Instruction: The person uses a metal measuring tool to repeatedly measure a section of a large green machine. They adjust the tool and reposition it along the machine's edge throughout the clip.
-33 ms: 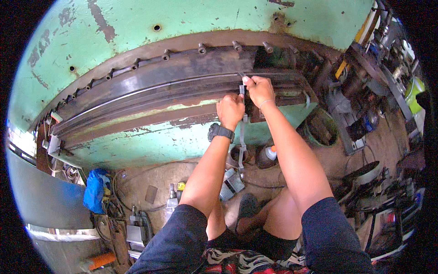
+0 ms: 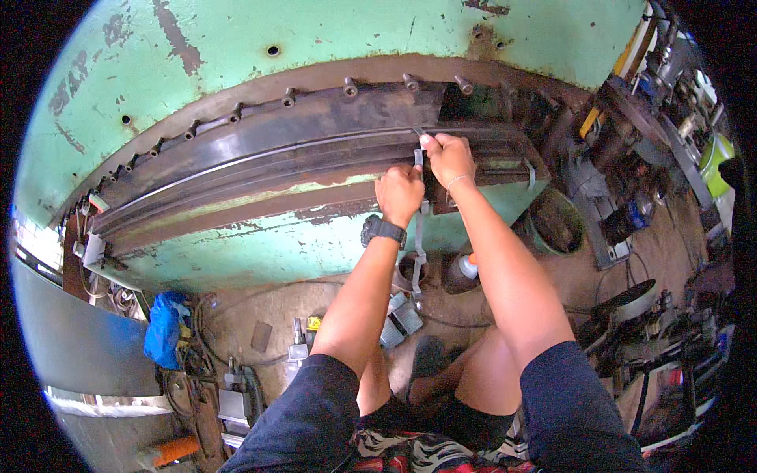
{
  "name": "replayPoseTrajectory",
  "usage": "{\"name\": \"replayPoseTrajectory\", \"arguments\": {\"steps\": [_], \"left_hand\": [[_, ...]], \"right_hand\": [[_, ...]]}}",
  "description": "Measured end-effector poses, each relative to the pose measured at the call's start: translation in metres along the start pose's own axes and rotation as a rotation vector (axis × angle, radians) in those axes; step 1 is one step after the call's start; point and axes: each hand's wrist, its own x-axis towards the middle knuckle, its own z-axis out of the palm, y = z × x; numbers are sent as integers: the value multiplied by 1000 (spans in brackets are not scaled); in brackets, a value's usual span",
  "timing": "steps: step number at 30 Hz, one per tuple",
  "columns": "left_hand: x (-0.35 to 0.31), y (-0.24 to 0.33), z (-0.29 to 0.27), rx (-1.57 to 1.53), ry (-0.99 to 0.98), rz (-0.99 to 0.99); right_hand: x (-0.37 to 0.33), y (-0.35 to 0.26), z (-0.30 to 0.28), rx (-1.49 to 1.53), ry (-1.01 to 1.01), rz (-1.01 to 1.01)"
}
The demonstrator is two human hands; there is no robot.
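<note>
Both my hands are at the long dark bending die [image 2: 260, 168] of a green-painted machine [image 2: 331, 31], under its upper blade [image 2: 315, 110]. My left hand [image 2: 400, 191], below a black wristwatch, is closed on a narrow bent metal strip [image 2: 419, 236]. The strip hangs down in front of the machine in stepped bends, its upper end showing above my fist. Just above and to the right, my right hand [image 2: 449, 160] pinches a small thin metal piece [image 2: 418, 132] at the die's line. Whether this piece joins the strip, I cannot tell.
A row of bolts [image 2: 350, 87] lines the upper beam. Below stand a round bin [image 2: 556, 222], a white bottle with an orange cap [image 2: 468, 266] and a grey box [image 2: 404, 318]. A blue bag [image 2: 164, 329] is at left; metal parts crowd the right.
</note>
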Motion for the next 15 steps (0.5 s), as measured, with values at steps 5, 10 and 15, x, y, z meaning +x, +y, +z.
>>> {"name": "replayPoseTrajectory", "arguments": {"steps": [5, 10, 15], "left_hand": [[2, -3, 3, 11, 102, 73], [0, 3, 4, 49, 124, 34], [-5, 14, -6, 239, 115, 3]], "right_hand": [[-1, -3, -1, 40, -99, 120], [-4, -17, -3, -75, -42, 108], [-8, -27, -7, -92, -101, 199]]}}
